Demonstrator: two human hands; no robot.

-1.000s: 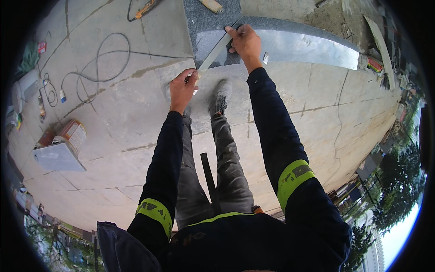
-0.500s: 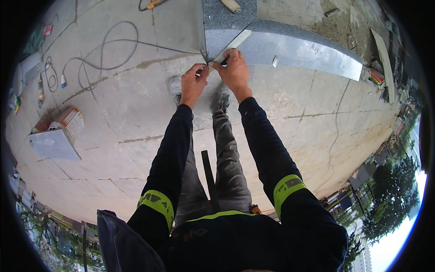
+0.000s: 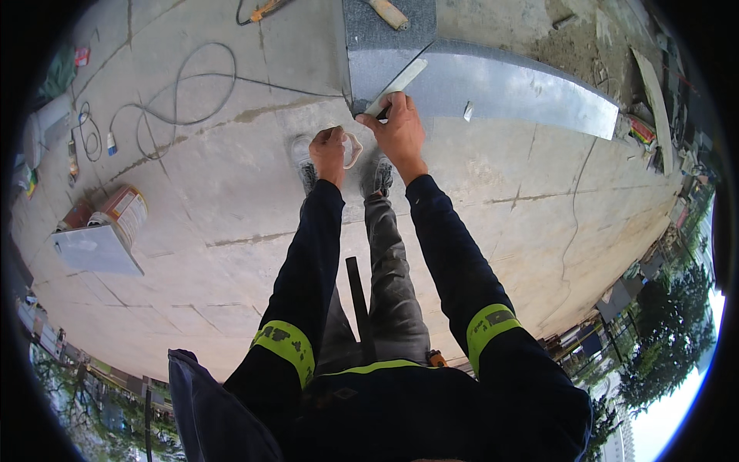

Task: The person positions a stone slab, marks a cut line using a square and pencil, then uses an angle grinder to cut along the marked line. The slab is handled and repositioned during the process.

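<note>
A thin pale strip, curled into a loop (image 3: 353, 151), hangs from the pinched fingers of my left hand (image 3: 329, 158), just above my left shoe (image 3: 302, 151). My right hand (image 3: 402, 137) has its fingers closed on the lower end of a flat whitish strip (image 3: 408, 75). This strip runs diagonally along the joint between a dark grey speckled slab (image 3: 385, 40) and a long curved grey slab (image 3: 523, 83). What the strip is made of cannot be made out, and my fingers cover its near end.
A wooden-handled tool (image 3: 389, 15) lies on the dark slab. A small pale scrap (image 3: 468, 112) rests on the curved slab. To the left, a grey cable (image 3: 178, 92) loops over the concrete floor (image 3: 254, 192), with a can (image 3: 127, 212) and a grey tile piece (image 3: 96, 250) farther down.
My left hand has drawn back toward me and away from my right hand, and a pale looped strip now shows in it. My right hand stays at the whitish strip's near end.
</note>
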